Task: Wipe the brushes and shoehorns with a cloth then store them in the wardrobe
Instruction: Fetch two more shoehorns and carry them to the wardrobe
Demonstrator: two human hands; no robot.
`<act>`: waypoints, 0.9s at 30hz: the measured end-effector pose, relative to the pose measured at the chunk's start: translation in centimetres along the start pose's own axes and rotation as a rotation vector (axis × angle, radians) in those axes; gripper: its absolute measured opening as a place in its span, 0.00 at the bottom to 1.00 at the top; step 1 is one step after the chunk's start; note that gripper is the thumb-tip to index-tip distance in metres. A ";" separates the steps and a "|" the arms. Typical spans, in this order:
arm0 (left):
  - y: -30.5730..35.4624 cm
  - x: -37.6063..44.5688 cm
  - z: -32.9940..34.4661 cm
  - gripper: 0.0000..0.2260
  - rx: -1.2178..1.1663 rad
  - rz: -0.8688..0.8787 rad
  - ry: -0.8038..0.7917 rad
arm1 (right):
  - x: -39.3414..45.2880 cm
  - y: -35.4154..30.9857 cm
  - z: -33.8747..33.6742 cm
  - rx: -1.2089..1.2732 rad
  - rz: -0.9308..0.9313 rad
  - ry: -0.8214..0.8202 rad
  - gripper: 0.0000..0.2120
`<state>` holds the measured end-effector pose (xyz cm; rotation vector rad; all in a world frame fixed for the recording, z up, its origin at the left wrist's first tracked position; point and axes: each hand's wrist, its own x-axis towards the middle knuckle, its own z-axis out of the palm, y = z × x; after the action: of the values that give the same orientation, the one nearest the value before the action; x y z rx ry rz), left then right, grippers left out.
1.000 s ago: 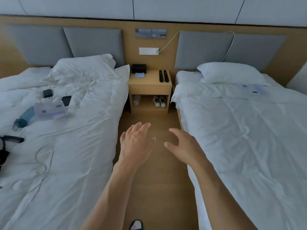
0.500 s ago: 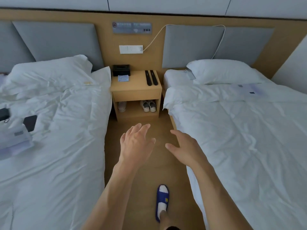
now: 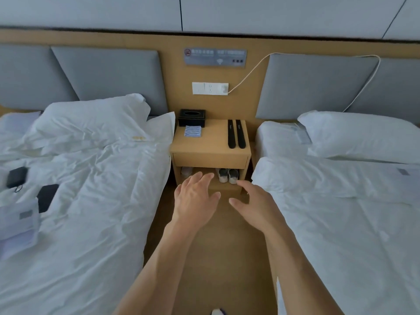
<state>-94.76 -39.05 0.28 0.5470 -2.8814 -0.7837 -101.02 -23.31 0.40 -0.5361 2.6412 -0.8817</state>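
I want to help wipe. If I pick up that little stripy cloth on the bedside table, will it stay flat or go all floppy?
Probably floppy: the striped cloth lies folded in a soft, flat square on the bedside table, so it would likely droop and unfold when lifted. It looks thin, so probably very light. It shouldn't roll or tip, though a push might slide or bunch it on the smooth wood.

Two beds, white rumpled duvets: left bed (image 3: 91, 201), right bed (image 3: 341, 212). Wooden nightstand (image 3: 210, 159) between them, open shelf below. Tan wood floor (image 3: 222, 258) in aisle. Grey padded headboard panels (image 3: 109, 76) on wood wall; white panels above. Socket plate (image 3: 210, 88) with white cable (image 3: 250, 72) plugged in. Soft even light.
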 end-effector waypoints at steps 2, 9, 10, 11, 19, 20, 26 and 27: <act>-0.2 2.9 0.6 0.25 0.002 -0.019 -0.005 | 3.2 0.1 -0.6 0.003 0.003 -0.012 0.28; -2.0 14.5 2.8 0.25 0.002 -0.058 -0.051 | 14.4 1.3 -1.2 -0.003 0.055 -0.035 0.27; -2.2 16.4 3.1 0.25 0.000 -0.051 -0.054 | 16.1 1.5 -1.2 -0.005 0.071 -0.032 0.27; -2.4 18.4 3.5 0.24 0.002 -0.041 -0.054 | 17.9 1.7 -1.1 -0.002 0.087 -0.026 0.28; -3.3 35.3 3.9 0.25 -0.010 0.038 -0.148 | 31.9 2.1 -2.5 0.036 0.212 0.021 0.24; -3.4 37.2 3.9 0.25 -0.009 0.048 -0.157 | 33.3 2.1 -2.6 0.038 0.226 0.032 0.23; -4.0 46.2 5.5 0.25 0.012 0.062 -0.218 | 40.7 3.5 -2.7 0.038 0.334 0.033 0.25; -4.1 47.4 6.0 0.25 0.019 0.062 -0.235 | 41.9 3.9 -2.7 0.033 0.350 0.023 0.26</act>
<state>-138.67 -56.93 -6.62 0.3893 -3.1050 -0.8656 -140.07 -37.41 -6.88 -0.0500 2.6211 -0.8212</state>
